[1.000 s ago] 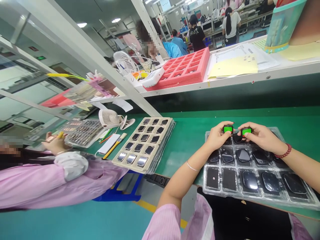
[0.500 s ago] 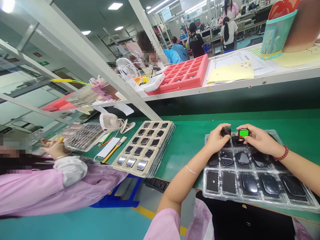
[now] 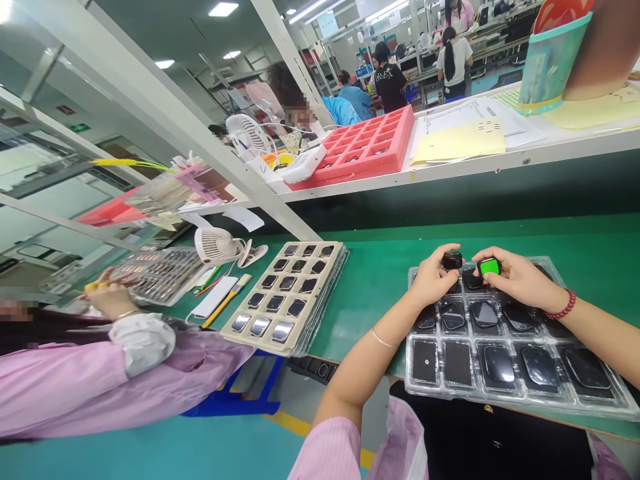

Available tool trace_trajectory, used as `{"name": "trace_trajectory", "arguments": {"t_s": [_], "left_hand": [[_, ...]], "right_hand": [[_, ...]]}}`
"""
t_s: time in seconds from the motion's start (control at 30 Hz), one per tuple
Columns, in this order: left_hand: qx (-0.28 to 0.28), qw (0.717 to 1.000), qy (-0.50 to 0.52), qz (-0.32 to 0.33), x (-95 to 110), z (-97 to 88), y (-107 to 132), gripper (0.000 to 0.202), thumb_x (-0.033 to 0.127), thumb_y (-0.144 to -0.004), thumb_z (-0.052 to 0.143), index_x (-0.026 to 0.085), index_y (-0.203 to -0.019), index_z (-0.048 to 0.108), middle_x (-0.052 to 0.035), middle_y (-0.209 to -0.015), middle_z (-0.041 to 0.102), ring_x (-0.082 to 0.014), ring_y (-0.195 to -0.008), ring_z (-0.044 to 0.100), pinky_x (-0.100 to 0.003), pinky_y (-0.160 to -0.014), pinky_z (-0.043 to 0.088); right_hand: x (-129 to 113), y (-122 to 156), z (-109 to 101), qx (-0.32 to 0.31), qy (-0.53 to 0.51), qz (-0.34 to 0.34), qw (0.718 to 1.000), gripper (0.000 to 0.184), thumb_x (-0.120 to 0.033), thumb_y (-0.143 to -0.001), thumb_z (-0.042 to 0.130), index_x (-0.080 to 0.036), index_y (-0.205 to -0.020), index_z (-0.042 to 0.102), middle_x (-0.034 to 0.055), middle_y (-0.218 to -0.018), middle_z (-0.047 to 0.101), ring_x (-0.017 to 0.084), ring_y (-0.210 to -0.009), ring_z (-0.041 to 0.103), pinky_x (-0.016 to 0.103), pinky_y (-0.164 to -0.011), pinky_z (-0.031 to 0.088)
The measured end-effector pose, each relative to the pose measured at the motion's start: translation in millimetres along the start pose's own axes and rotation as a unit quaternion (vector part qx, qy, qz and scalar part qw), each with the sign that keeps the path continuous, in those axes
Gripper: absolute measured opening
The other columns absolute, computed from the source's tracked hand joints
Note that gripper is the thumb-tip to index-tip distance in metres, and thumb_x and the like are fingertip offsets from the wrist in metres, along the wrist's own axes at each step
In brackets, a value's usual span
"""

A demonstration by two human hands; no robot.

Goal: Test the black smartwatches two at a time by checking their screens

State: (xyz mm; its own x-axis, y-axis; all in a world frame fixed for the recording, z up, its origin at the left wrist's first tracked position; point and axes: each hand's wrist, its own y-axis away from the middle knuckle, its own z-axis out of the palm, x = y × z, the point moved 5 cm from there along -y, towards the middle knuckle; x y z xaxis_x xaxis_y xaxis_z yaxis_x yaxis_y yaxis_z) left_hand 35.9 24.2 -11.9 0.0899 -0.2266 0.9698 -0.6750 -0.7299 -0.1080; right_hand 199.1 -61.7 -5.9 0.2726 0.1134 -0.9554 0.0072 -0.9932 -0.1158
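Left hand [image 3: 433, 280]: fingers closed, pinching a small black square watch body [image 3: 453, 261]. Right hand [image 3: 515, 279]: fingers closed on a second watch body [image 3: 489, 267], green on its face. Both held over the back row of the clear plastic tray [image 3: 520, 398], its pockets filled with dark screens.

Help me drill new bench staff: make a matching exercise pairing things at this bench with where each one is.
Things:
1. red beaded bracelet
2. red foam tray
3. white desk fan
4. green-faced device

Places:
A. in the right hand
B. on the green bench
C. around the right wrist
D. on the upper shelf

Pairs: 1-C, 2-D, 3-B, 4-A
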Motion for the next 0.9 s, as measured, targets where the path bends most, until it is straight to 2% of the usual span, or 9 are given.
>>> {"name": "trace_trajectory", "arguments": {"t_s": [0.13, 0.23, 0.33, 0.5, 0.67, 0.9], "left_hand": [[0.009, 1.000, -0.004, 0.009, 0.8, -1.3, 0.1, 0.044, 0.024, -0.082, 0.064, 0.019, -0.126, 0.061, -0.0080, -0.107, 0.072, -0.0138, -0.076, 0.063, -0.026, -0.070, 0.052], [0.009, 1.000, -0.002, 0.010, 0.3, -0.7, 0.0, 0.040, 0.022, -0.081, 0.064, 0.018, -0.122, 0.062, -0.0074, -0.105, 0.072, -0.0147, -0.080, 0.064, -0.027, -0.074, 0.053], [0.004, 1.000, 0.002, 0.006, -0.4, 0.7, -0.3, 0.046, 0.016, -0.079, 0.062, 0.017, -0.125, 0.059, -0.0080, -0.106, 0.073, -0.0141, -0.081, 0.064, -0.025, -0.072, 0.052], [0.002, 1.000, -0.009, 0.007, -0.9, 0.7, -0.7, 0.049, 0.015, -0.078, 0.060, 0.018, -0.127, 0.058, -0.0081, -0.108, 0.073, -0.0125, -0.077, 0.063, -0.023, -0.066, 0.049], [0.001, 1.000, -0.020, 0.009, 0.6, 0.3, -0.9, 0.048, 0.016, -0.078, 0.061, 0.019, -0.126, 0.058, -0.0080, -0.108, 0.073, -0.0128, -0.077, 0.063, -0.023, -0.063, 0.048], [0.005, 1.000, -0.017, 0.001, 1.2, -0.1, -0.1, 0.048, 0.018, -0.079, 0.062, 0.019, -0.126, 0.058, -0.0075, -0.107, 0.073, -0.0106, -0.071, 0.060, -0.022, -0.060, 0.046]], "right_hand": [[-3.2, 0.4, 1.3, -0.009, -0.008, -0.003, 1.000, 0.037, -0.030, -0.085, 0.067, -0.027, -0.121, 0.061, 0.0075, -0.110, 0.072, 0.027, -0.095, 0.070, 0.040, -0.080, 0.060], [-4.2, -0.7, -0.2, 0.005, -0.003, 0.003, 1.000, 0.038, -0.033, -0.085, 0.064, -0.026, -0.122, 0.062, 0.0076, -0.110, 0.071, 0.024, -0.087, 0.070, 0.038, -0.074, 0.061], [-3.5, -1.7, -1.2, 0.016, 0.005, 0.014, 1.000, 0.036, -0.033, -0.086, 0.063, -0.025, -0.121, 0.064, 0.0078, -0.111, 0.072, 0.023, -0.081, 0.070, 0.039, -0.071, 0.061], [-3.5, -1.8, 0.4, 0.005, 0.008, -0.012, 1.000, 0.042, -0.028, -0.083, 0.064, -0.028, -0.125, 0.064, 0.0075, -0.117, 0.073, 0.028, -0.100, 0.070, 0.041, -0.080, 0.061], [-0.1, -2.1, -0.3, 0.010, 0.007, 0.011, 1.000, 0.037, -0.032, -0.086, 0.063, -0.027, -0.122, 0.067, 0.0076, -0.109, 0.075, 0.024, -0.083, 0.071, 0.041, -0.072, 0.063], [-2.4, -2.1, 1.3, 0.003, 0.006, 0.000, 1.000, 0.042, -0.029, -0.082, 0.064, -0.027, -0.124, 0.065, 0.0085, -0.117, 0.074, 0.029, -0.103, 0.070, 0.044, -0.084, 0.061]]}}
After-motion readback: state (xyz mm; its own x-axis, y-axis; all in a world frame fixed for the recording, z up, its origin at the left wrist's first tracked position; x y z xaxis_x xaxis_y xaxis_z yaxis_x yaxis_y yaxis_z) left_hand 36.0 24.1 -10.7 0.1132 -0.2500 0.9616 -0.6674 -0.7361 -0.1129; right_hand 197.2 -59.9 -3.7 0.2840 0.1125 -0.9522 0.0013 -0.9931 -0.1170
